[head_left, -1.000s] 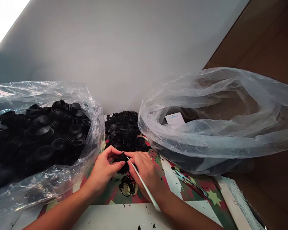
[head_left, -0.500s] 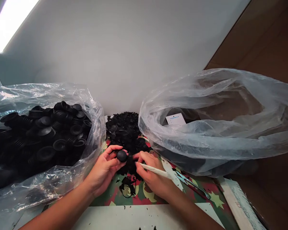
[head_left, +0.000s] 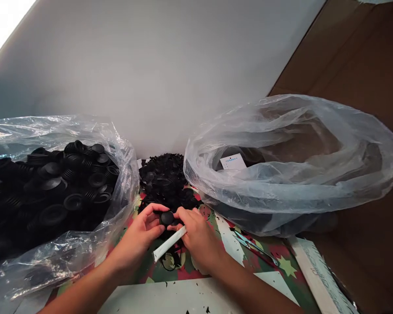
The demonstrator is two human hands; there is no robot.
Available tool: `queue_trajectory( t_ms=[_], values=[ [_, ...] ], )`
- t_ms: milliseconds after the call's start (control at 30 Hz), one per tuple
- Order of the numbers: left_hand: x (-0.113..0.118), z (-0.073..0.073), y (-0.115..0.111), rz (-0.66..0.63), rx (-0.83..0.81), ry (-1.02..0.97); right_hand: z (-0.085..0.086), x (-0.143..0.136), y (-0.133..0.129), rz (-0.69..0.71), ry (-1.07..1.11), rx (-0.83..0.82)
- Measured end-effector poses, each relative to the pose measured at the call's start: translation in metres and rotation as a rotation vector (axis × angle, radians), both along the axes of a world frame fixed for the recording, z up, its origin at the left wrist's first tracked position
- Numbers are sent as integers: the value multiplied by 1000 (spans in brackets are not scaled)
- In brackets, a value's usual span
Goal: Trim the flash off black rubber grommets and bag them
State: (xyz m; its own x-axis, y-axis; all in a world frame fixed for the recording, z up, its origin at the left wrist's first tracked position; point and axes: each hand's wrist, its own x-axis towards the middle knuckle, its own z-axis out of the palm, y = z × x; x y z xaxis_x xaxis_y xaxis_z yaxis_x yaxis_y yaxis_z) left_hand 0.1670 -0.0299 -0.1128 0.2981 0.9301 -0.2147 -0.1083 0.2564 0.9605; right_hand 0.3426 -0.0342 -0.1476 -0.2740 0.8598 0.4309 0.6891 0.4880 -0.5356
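Note:
A small round black rubber part (head_left: 167, 218) is pinched between the thumb and fingers of my left hand (head_left: 140, 233), near the middle. My right hand (head_left: 198, 237) is closed around a white, tape-wrapped stick (head_left: 169, 244), whose blunt end points down and left. The right fingertips meet the right edge of the black part. Behind both hands lies a heap of black scraps and ribbed parts (head_left: 165, 174). Whatever tip the stick has is hidden by the fingers.
On the left, a clear plastic bag (head_left: 127, 174) holds many black ribbed parts (head_left: 52, 183). A second bag (head_left: 281, 196) with a printed card (head_left: 233, 162) stands right. Scissors (head_left: 255, 248) lie on the patterned cloth beside a cardboard box (head_left: 373, 109).
The white stick has swung from pointing right across my right hand to pointing down-left. My right hand has closed in on the black part. The view has shifted slightly.

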Motion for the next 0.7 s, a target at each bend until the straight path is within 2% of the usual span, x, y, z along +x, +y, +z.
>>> queue_trajectory(
  t_ms=[100, 200, 267, 333, 467, 700],
  values=[
    [-11, 6, 5, -147, 200, 425, -4, 3, 2, 1, -6, 101],
    [-16, 3, 9, -149, 535, 835, -5, 3, -1, 7, -52, 155],
    [-15, -2, 10, -150, 787, 945, -6, 2, -4, 26, -96, 184],
    [-13, -6, 11, -237, 925, 956, -7, 0, -6, 59, -135, 224],
    [-12, -9, 14, -378, 904, 903, -7, -1, -6, 115, -214, 248],
    [-17, -4, 15, -366, 807, 804, 4, 3, -5, 210, -313, 137]
  ],
)
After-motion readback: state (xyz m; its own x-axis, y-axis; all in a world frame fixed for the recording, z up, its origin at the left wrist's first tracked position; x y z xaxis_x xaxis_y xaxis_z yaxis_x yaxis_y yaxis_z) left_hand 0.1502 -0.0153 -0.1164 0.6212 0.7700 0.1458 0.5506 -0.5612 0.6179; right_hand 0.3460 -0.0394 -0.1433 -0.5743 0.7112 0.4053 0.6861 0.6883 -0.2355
